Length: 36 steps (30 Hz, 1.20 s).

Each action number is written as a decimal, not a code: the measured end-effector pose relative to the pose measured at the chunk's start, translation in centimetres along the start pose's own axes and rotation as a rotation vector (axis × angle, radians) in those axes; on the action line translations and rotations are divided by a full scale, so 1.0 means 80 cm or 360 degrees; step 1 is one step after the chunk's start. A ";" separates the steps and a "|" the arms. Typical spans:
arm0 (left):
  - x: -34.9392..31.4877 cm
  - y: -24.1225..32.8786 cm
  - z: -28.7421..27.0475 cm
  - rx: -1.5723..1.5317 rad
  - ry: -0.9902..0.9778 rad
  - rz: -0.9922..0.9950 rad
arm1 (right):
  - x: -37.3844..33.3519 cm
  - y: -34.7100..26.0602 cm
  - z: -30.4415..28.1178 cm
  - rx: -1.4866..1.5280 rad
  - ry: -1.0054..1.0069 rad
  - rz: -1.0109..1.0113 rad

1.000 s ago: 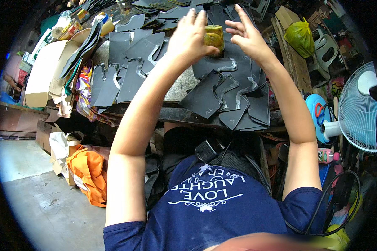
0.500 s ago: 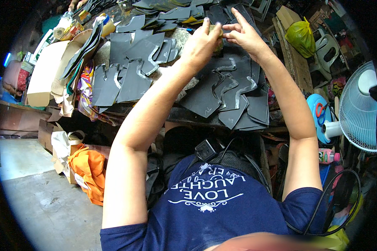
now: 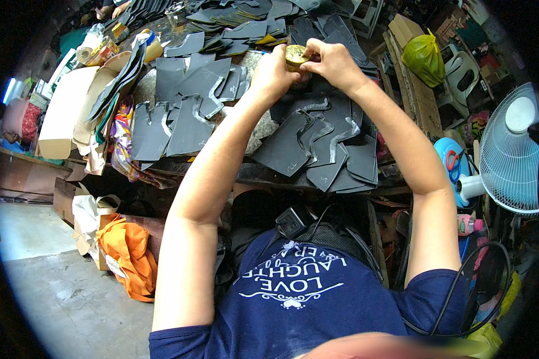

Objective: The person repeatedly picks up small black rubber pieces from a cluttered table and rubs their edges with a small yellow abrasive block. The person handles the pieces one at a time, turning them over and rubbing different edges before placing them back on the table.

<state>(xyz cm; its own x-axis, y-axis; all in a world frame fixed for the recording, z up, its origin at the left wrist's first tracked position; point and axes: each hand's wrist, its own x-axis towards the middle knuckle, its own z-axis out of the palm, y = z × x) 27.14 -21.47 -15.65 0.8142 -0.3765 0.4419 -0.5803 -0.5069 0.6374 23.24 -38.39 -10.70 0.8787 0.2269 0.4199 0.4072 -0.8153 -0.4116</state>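
Note:
Over the far part of the work table I hold a small round yellow-green container (image 3: pixel 296 54) that looks like a stained tin or tub. My left hand (image 3: pixel 273 76) is closed round its left side. The fingers of my right hand (image 3: pixel 332 64) are pinched together at its right rim; whether they hold anything small, I cannot make out. Beneath and nearer to me lie dark flat cut pieces (image 3: pixel 287 146), several with whitish curved strips along their edges. More such pieces (image 3: pixel 191 134) are spread to the left of my left forearm.
Stacks of dark pieces (image 3: pixel 239 13) fill the table's back. Cardboard (image 3: pixel 72 105) leans at the left, near an orange bag (image 3: pixel 127 254) below. At right are a wooden bench (image 3: pixel 410 90), a yellow-green plastic bag (image 3: pixel 425 57) and a fan (image 3: pixel 509 152). Another person's hand (image 3: pixel 121 8) shows far left.
My right hand has gone from outstretched fingers to a pinch at the container's rim. Both hands have come slightly nearer, and the container's round top now shows.

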 end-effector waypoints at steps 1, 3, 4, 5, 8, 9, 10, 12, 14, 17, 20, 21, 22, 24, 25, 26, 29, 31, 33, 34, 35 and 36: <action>0.001 0.000 -0.001 -0.0024 -0.0046 -0.0053 | 0.008 -0.006 -0.009 -0.0160 -0.0101 -0.0012; 0.001 0.001 -0.002 -0.0056 -0.0093 -0.0111 | 0.019 -0.019 -0.025 -0.0680 -0.0244 -0.0216; 0.002 0.001 -0.003 -0.0061 -0.0096 -0.0114 | 0.028 -0.026 -0.028 -0.0853 -0.0451 -0.0173; 0.003 0.001 -0.004 -0.0079 -0.0109 -0.0114 | 0.029 -0.032 -0.027 -0.1089 -0.0446 -0.0287; 0.001 0.000 -0.004 -0.0156 -0.0100 -0.0100 | 0.025 -0.040 -0.018 -0.1458 -0.0100 -0.0837; -0.001 -0.001 -0.003 -0.0188 -0.0082 -0.0086 | 0.023 -0.038 -0.014 -0.1392 0.0081 -0.0985; -0.001 -0.001 -0.002 -0.0130 -0.0015 -0.0055 | 0.013 -0.034 -0.010 -0.1498 0.0162 -0.0969; -0.001 -0.003 0.001 -0.0113 0.0005 -0.0102 | -0.006 -0.019 -0.003 -0.1349 0.0133 -0.0702; 0.000 -0.004 0.004 -0.0106 0.0021 -0.0103 | -0.022 0.001 0.000 -0.1088 0.0209 -0.0613; 0.001 -0.006 0.005 -0.0080 0.0050 -0.0109 | -0.034 0.027 0.006 -0.0722 0.0119 -0.0339; 0.000 -0.006 0.004 -0.0015 0.0021 -0.0126 | -0.030 0.041 0.005 -0.0384 -0.0042 -0.0042; -0.001 -0.005 0.004 -0.0036 0.0024 -0.0115 | -0.027 0.042 0.001 -0.0208 -0.0067 -0.0014; -0.002 -0.004 0.004 -0.0052 0.0008 -0.0122 | -0.025 0.042 -0.005 -0.0055 -0.0130 0.0066; -0.003 -0.003 0.003 -0.0033 0.0038 -0.0080 | -0.023 0.035 -0.017 0.0465 -0.0178 0.0202; -0.003 -0.002 0.003 0.0001 0.0087 -0.0036 | -0.022 0.029 -0.022 0.0719 -0.0173 0.0136; -0.004 -0.002 0.003 0.0037 0.0096 -0.0028 | -0.020 0.022 -0.025 0.0962 -0.0199 0.0120; -0.003 -0.002 0.002 0.0041 0.0006 -0.0158 | -0.016 -0.001 -0.019 0.1103 -0.0209 0.0350; -0.003 -0.002 0.002 0.0014 0.0000 -0.0170 | -0.014 -0.010 -0.012 0.0853 -0.0263 0.0645; -0.003 -0.001 0.003 0.0022 0.0008 -0.0173 | -0.007 -0.009 -0.014 0.0940 -0.0284 0.0648; -0.003 -0.001 0.003 0.0009 0.0004 -0.0159 | -0.006 -0.006 -0.016 0.1066 -0.0323 0.0544; -0.003 -0.001 0.003 -0.0002 -0.0006 -0.0151 | -0.005 -0.003 -0.017 0.1180 -0.0319 0.0420; -0.003 -0.001 0.003 -0.0005 -0.0008 -0.0160 | -0.003 0.000 -0.015 0.1226 -0.0271 0.0386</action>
<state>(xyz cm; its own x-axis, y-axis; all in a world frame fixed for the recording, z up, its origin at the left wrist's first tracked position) 26.96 -21.52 -15.98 0.8681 -0.3277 0.3728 -0.4959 -0.5398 0.6802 22.76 -39.12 -9.81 0.9647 0.2194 0.1453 0.2036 -0.2722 -0.9405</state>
